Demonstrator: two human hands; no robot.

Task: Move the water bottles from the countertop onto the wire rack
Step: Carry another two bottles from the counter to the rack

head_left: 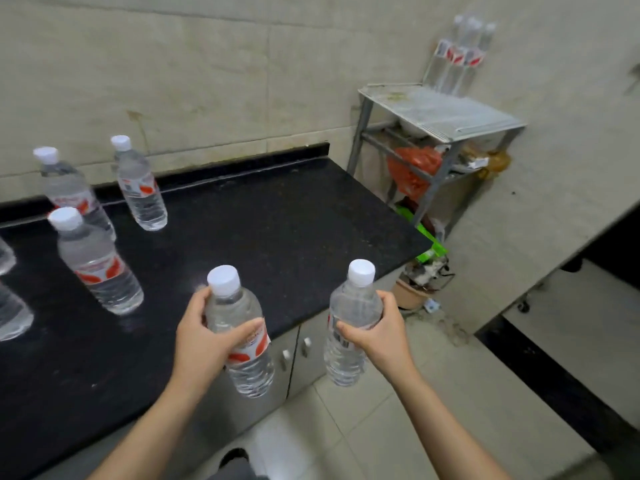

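While the left hand (204, 336) is wrapped around one water bottle (242, 336) at the front edge of the black desk (277, 216), its grip closed on the labelled middle, a second bottle (349, 327) is clasped upright in the closed grip of the right hand (379, 332) out over the tiled floor (381, 427). Farther back, three capped bottles (98, 261) are seen upright on the desk at the left. Beyond its far end, a cluster of bottles (460, 55) is seen on the top back corner of the wire rack (446, 114).
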